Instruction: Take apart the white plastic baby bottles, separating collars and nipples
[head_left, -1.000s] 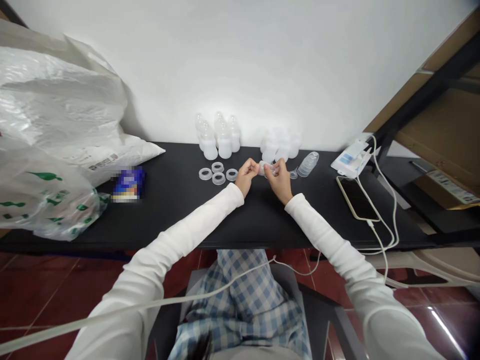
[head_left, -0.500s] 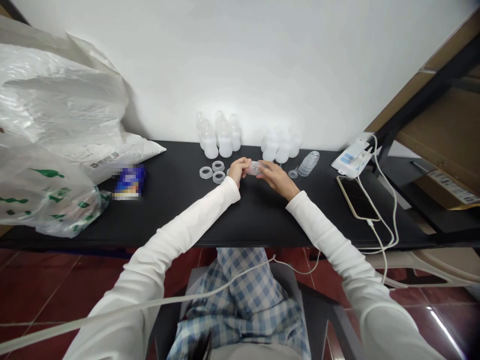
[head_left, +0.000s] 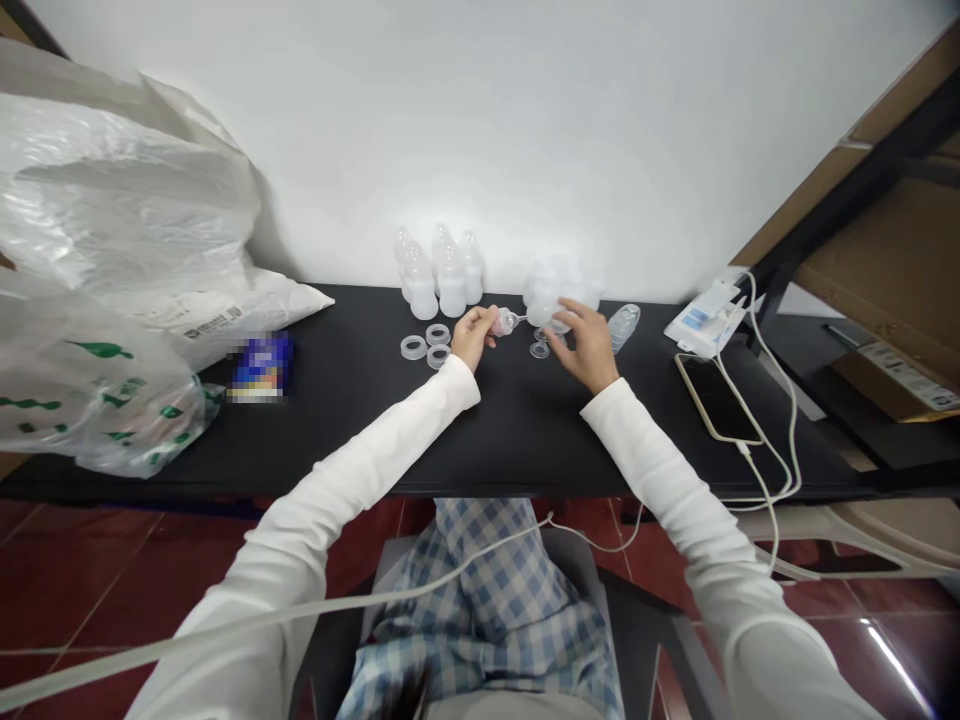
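Note:
My left hand [head_left: 474,338] pinches a clear baby bottle nipple [head_left: 507,320] that seems to sit in a translucent ring, a thin tip pointing right. My right hand [head_left: 591,348] is apart from it, thumb and fingers spread, with nothing visible between them. Beyond the right fingers stands a group of white bottles [head_left: 541,314] without domed caps. Small clear disc-like pieces [head_left: 539,350] lie under and beside the right fingertips. Loose translucent rings [head_left: 413,347] are on the table left of my left hand. Stacked clear caps [head_left: 623,326] lie right of my right hand, partly hidden.
Several capped bottles [head_left: 452,290] stand by the wall. Plastic bags [head_left: 112,240] and a blue packet [head_left: 260,366] occupy the left of the black table [head_left: 360,420]. A phone [head_left: 717,397], a power strip [head_left: 705,318] and white cables are on the right. A cable crosses my lap.
My right hand has come off the nipple piece and moved right, its fingers opening toward the bottles and small discs. My left hand keeps the piece, now more exposed.

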